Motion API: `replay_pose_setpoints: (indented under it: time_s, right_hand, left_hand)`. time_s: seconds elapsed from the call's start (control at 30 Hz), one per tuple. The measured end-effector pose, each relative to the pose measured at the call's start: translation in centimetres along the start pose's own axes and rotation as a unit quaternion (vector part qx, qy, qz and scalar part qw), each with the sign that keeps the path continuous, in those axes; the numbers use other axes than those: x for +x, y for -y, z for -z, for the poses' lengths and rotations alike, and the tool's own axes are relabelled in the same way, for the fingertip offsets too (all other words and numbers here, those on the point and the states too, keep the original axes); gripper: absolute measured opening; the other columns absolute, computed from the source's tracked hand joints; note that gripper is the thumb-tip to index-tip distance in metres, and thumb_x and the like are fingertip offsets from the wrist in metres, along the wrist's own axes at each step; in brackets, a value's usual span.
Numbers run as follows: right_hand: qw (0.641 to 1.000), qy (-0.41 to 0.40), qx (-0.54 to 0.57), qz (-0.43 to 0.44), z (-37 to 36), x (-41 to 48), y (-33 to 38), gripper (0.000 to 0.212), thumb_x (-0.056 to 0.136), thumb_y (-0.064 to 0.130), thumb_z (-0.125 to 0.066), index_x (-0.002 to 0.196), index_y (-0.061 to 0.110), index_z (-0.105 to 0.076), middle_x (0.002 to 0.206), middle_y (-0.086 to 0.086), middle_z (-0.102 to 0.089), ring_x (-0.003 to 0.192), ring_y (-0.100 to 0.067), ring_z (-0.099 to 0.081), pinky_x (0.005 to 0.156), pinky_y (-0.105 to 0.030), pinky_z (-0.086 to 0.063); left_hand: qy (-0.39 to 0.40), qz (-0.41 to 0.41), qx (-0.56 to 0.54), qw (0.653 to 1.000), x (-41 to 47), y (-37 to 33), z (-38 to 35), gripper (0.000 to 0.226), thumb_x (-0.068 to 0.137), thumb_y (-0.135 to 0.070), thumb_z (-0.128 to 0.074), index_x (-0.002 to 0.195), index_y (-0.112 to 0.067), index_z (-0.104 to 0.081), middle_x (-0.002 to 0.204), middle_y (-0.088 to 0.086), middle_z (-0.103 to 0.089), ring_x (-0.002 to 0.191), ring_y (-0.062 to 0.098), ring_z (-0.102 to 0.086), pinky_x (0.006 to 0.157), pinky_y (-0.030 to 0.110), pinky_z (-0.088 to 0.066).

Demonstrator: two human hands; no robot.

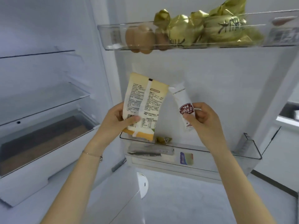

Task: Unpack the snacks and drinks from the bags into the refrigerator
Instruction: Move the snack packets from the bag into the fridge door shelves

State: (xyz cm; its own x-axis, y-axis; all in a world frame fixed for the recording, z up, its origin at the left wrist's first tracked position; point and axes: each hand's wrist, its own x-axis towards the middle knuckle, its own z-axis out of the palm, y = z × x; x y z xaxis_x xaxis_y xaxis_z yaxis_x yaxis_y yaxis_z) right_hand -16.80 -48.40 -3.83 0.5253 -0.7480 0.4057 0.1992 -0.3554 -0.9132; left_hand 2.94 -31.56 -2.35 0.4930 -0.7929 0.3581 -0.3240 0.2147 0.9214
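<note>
My left hand (pixel 119 119) grips a cream and orange snack packet (pixel 144 101) by its lower part, back label facing me. My right hand (pixel 203 119) pinches a slim white stick pack (pixel 182 102) with a dark red logo. Both are held upright in front of the open refrigerator door, just above the clear lower door bin (pixel 210 151). A small gold-wrapped sweet (pixel 162 139) lies in that bin.
The upper door bin (pixel 113 38) holds brown eggs (pixel 140 38) and several gold-wrapped packs (pixel 215 26). To the left, the fridge interior has glass shelves (pixel 48 101) and a drawer (pixel 40 139). Pale floor lies below.
</note>
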Motion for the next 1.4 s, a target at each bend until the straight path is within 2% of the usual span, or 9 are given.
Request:
replay_pose_setpoints:
  time_s: [0.3, 0.6, 0.77, 0.87, 0.97, 1.07, 1.17, 1.3, 1.4]
  right_hand:
    - [0.992, -0.063, -0.113, 0.001, 1.4, -1.2, -0.7, 0.014, 0.087, 0.009, -0.068, 0.093, 0.02, -0.061, 0.088, 0.012, -0.07, 0.069, -0.003, -0.065, 0.058, -0.016, -0.053]
    - [0.981, -0.022, -0.188, -0.037, 2.6, -1.4, -1.7, 0.018, 0.086, 0.015, -0.07, 0.089, 0.031, -0.064, 0.089, 0.017, -0.069, 0.077, -0.001, -0.064, 0.063, -0.019, -0.053]
    - [0.977, -0.013, -0.205, -0.053, 2.8, -1.4, -1.9, 0.018, 0.085, 0.017, -0.07, 0.089, 0.034, -0.063, 0.092, 0.016, -0.069, 0.082, -0.005, -0.065, 0.068, -0.026, -0.055]
    - [0.979, -0.012, -0.197, -0.047, 2.6, -1.4, -1.6, 0.018, 0.086, 0.017, -0.07, 0.09, 0.033, -0.064, 0.091, 0.015, -0.069, 0.077, 0.0, -0.063, 0.067, -0.02, -0.051]
    - [0.977, 0.011, -0.207, -0.043, 2.5, -1.3, -1.2, 0.015, 0.086, 0.018, -0.07, 0.092, 0.031, -0.065, 0.091, 0.018, -0.068, 0.076, 0.003, -0.062, 0.066, -0.016, -0.049]
    - [0.973, 0.035, -0.224, -0.045, 2.6, -1.4, -0.8, 0.013, 0.086, 0.02, -0.07, 0.092, 0.032, -0.067, 0.092, 0.018, -0.067, 0.082, -0.002, -0.064, 0.069, -0.019, -0.052]
    - [0.965, 0.052, -0.251, -0.045, 2.8, -1.3, -0.6, 0.017, 0.086, 0.02, -0.07, 0.09, 0.036, -0.065, 0.095, 0.017, -0.065, 0.083, -0.001, -0.062, 0.065, -0.01, -0.047]
    - [0.952, 0.103, -0.279, -0.065, 2.9, -1.1, -0.5, 0.02, 0.084, 0.019, -0.072, 0.093, 0.036, -0.067, 0.097, 0.017, -0.067, 0.085, 0.0, -0.061, 0.069, -0.012, -0.046]
    - [0.942, 0.146, -0.293, -0.073, 2.4, -0.7, -0.7, 0.022, 0.078, 0.016, -0.076, 0.092, 0.032, -0.071, 0.089, 0.016, -0.069, 0.078, 0.004, -0.061, 0.065, -0.007, -0.044]
  left_hand:
    - [0.211, -0.023, 0.151, 0.966, 4.5, 1.0, 0.3, 0.032, 0.083, -0.016, -0.074, 0.114, -0.013, -0.067, 0.109, -0.006, -0.073, 0.098, 0.013, -0.07, 0.076, 0.036, -0.059]
    - [0.311, 0.032, 0.25, 0.916, 5.8, 1.6, -0.3, 0.019, 0.085, -0.026, -0.073, 0.1, -0.019, -0.063, 0.092, -0.004, -0.076, 0.081, 0.014, -0.072, 0.066, 0.028, -0.058]
    - [0.356, 0.029, 0.303, 0.884, 5.9, 2.1, -1.3, 0.014, 0.093, -0.033, -0.062, 0.082, -0.028, -0.069, 0.072, -0.016, -0.069, 0.059, -0.001, -0.056, 0.056, 0.016, -0.038]
    - [0.368, 0.041, 0.334, 0.867, 6.3, 2.7, -1.8, 0.028, 0.093, -0.038, -0.061, 0.085, -0.014, -0.073, 0.08, 0.007, -0.069, 0.064, 0.01, -0.054, 0.061, 0.024, -0.037]
    - [0.349, 0.036, 0.374, 0.859, 6.6, 3.3, -2.6, 0.035, 0.091, -0.039, -0.064, 0.085, -0.005, -0.071, 0.076, 0.009, -0.062, 0.065, 0.01, -0.052, 0.06, 0.021, -0.036]
    - [0.295, 0.017, 0.415, 0.861, 6.4, 4.0, -3.2, 0.025, 0.088, -0.041, -0.066, 0.096, -0.017, -0.073, 0.09, -0.004, -0.067, 0.081, 0.009, -0.059, 0.066, 0.018, -0.041]
    - [0.258, 0.018, 0.438, 0.861, 5.7, 4.6, -3.1, 0.023, 0.089, -0.046, -0.064, 0.095, -0.025, -0.068, 0.09, -0.013, -0.065, 0.082, 0.004, -0.057, 0.066, 0.02, -0.043]
    - [0.181, 0.004, 0.395, 0.901, 3.8, 4.2, -2.0, 0.03, 0.094, -0.046, -0.056, 0.116, -0.028, -0.064, 0.105, -0.015, -0.066, 0.096, 0.006, -0.062, 0.082, 0.028, -0.051]
    - [0.1, -0.05, 0.422, 0.899, 1.4, 4.2, -2.0, 0.048, 0.092, -0.059, -0.047, 0.134, -0.035, -0.051, 0.121, -0.018, -0.058, 0.107, 0.004, -0.054, 0.093, 0.026, -0.043]
